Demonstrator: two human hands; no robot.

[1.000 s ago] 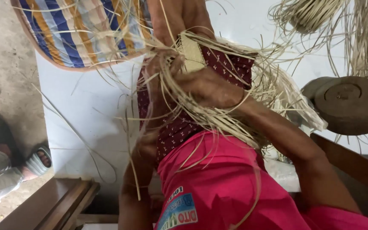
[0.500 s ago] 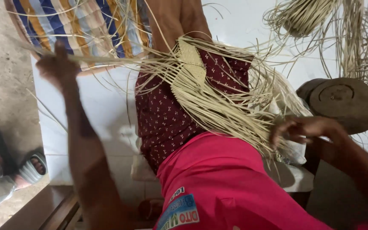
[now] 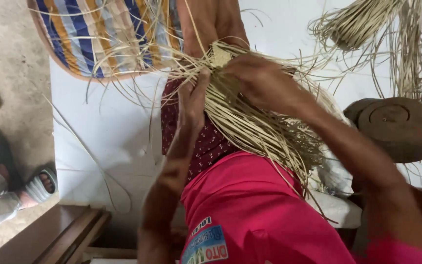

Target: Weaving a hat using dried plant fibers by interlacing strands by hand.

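A half-woven piece of pale straw rests on my lap, its long loose strands fanning down over my patterned maroon cloth and pink garment. My left hand pinches several strands just below the woven patch. My right hand lies over the strands beside it, fingers closed on the weave's edge. Both hands touch the same bundle, close together.
A striped blue, orange and white mat lies at the top left on the white floor. A round brown wooden block sits at the right. More straw bundles lie top right. Sandals and a wooden edge are at the lower left.
My left hand has come in from the far left, by the striped mat, to the weave. My right hand has risen from my right side to grip the strands.
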